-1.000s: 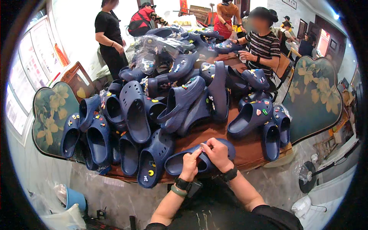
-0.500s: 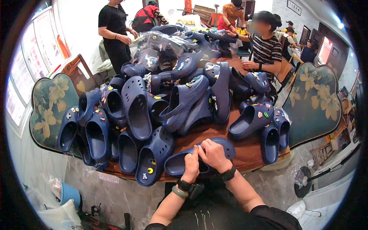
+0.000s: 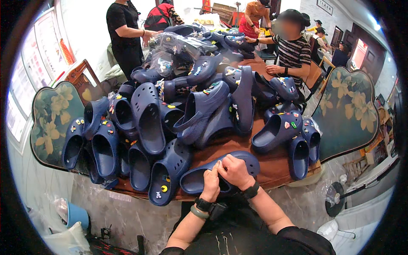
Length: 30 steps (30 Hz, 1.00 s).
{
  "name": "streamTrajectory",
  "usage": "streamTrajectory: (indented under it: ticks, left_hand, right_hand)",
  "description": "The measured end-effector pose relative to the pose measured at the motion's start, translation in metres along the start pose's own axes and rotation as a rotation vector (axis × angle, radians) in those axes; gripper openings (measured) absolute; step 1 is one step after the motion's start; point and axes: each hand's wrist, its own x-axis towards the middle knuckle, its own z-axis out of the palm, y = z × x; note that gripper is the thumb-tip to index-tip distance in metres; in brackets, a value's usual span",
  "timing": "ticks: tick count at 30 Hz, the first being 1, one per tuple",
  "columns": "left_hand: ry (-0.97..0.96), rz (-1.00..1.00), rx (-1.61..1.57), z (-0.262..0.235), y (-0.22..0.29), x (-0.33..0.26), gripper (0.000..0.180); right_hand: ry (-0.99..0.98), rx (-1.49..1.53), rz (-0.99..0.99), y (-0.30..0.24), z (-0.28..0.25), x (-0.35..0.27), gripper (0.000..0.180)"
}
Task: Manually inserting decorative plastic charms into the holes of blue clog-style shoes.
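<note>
Steady wrists and light fingertip pressure would likely serve best as the left hand and right hand meet above a navy clog, lying toe rightward near the edge of a brown-covered table. Forearms angle inward; the right hand's fingers curl. Whether either pinches anything cannot be told.

Navy clog, toe R, on brn tbl

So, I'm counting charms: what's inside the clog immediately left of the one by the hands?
Inside the navy clog, a pale bear-shaped charm, a yellow charm and at least one more show on the footbed. Its perforated upper hides the footbed's toe end.
</note>
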Motion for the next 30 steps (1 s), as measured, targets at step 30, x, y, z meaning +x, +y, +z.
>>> streamTrajectory:
  ticks: [30]
  left_hand:
    - [-0.249, -0.393, -0.118, -0.025, 0.009, 0.014, 0.031]
  right_hand:
    - [0.182, 0.301, 0.070, 0.012, -0.006, -0.014, 0.025]
